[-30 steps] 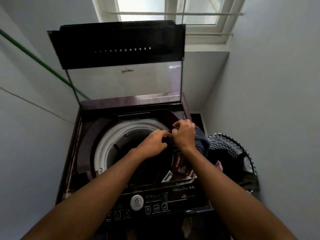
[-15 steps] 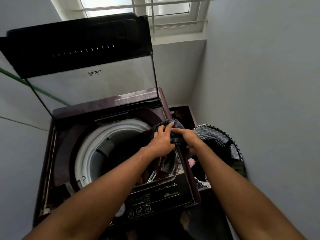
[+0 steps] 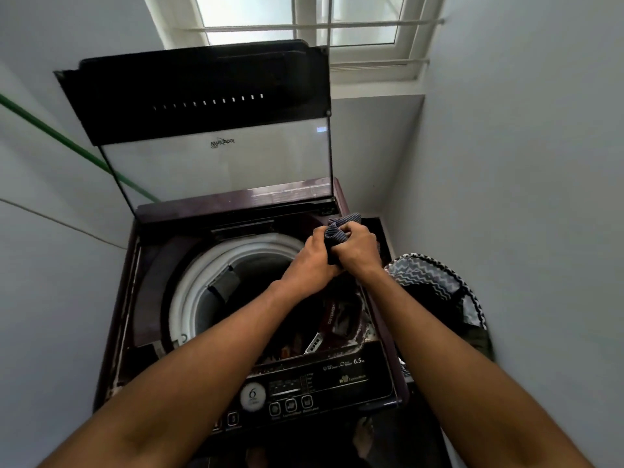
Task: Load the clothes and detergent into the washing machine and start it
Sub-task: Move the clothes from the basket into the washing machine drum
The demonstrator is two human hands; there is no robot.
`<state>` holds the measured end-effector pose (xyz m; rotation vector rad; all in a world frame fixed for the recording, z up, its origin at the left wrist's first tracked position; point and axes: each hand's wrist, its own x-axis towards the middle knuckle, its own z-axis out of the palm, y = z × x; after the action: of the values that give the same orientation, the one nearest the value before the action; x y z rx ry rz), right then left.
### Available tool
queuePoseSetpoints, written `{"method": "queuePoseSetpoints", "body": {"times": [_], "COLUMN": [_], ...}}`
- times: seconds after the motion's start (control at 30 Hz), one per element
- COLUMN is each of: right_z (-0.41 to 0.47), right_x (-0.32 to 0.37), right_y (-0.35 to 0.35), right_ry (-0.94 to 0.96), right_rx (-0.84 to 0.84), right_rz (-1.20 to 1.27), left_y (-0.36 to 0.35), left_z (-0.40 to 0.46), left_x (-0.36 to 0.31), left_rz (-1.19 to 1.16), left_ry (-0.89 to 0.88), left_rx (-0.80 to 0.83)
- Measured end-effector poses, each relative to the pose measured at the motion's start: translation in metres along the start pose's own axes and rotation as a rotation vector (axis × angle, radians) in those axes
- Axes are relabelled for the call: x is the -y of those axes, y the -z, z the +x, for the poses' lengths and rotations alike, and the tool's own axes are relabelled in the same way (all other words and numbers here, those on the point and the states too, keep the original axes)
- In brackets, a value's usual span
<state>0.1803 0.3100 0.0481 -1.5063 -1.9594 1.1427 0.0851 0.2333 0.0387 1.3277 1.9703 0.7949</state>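
A dark maroon top-loading washing machine (image 3: 364, 376) stands below me with its glass lid (image 3: 219, 157) raised upright. Its white-rimmed drum (image 3: 202, 285) is dark inside, and some dark clothes show near its right front. My left hand (image 3: 309, 263) and my right hand (image 3: 358, 249) are pressed together over the drum's right rear edge. Both grip a bunched dark striped cloth (image 3: 339, 228) whose end sticks up between them. A patterned laundry basket (image 3: 435, 282) stands just right of the machine, holding dark clothes.
The control panel (image 3: 293, 396) with buttons runs along the machine's front edge. Grey walls close in on both sides, and a window (image 3: 304, 18) is behind the lid. A green line (image 3: 67, 143) crosses the left wall. The detergent tray corner (image 3: 341, 319) lies beneath my right forearm.
Both hands have gathered the striped cloth into a tight bunch and lifted it slightly over the drum's right rear edge. My head view has shifted back toward the machine's centre.
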Motion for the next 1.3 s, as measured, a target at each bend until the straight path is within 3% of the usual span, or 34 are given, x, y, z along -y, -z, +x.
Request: {"method": "queuePoseSetpoints", "body": {"times": [0.4,0.53,0.7,0.97,1.3], "right_z": [-0.043,-0.054,-0.059,-0.05,-0.029], "right_x": [0.054,0.044,0.034,0.024,-0.028], "right_y": [-0.087,-0.123,-0.136,-0.115,-0.024], "right_ry": [0.171,0.125,0.092,0.132,0.103], "right_rx": [0.274,0.513,0.531,0.409,-0.118], "right_rz": [0.054,-0.151,-0.201,-0.193,-0.069], "left_y": [0.074,0.083,0.088,0.076,0.009], "left_z": [-0.062,-0.078,-0.089,-0.068,-0.024], "left_x": [0.075,0.115,0.136,0.111,0.028], "left_rz": [0.016,0.111,0.143,0.158,0.085], "left_ry": [0.24,0.491,0.401,0.193,-0.103], "left_rx": [-0.286,-0.158,-0.11,-0.148,-0.062]}}
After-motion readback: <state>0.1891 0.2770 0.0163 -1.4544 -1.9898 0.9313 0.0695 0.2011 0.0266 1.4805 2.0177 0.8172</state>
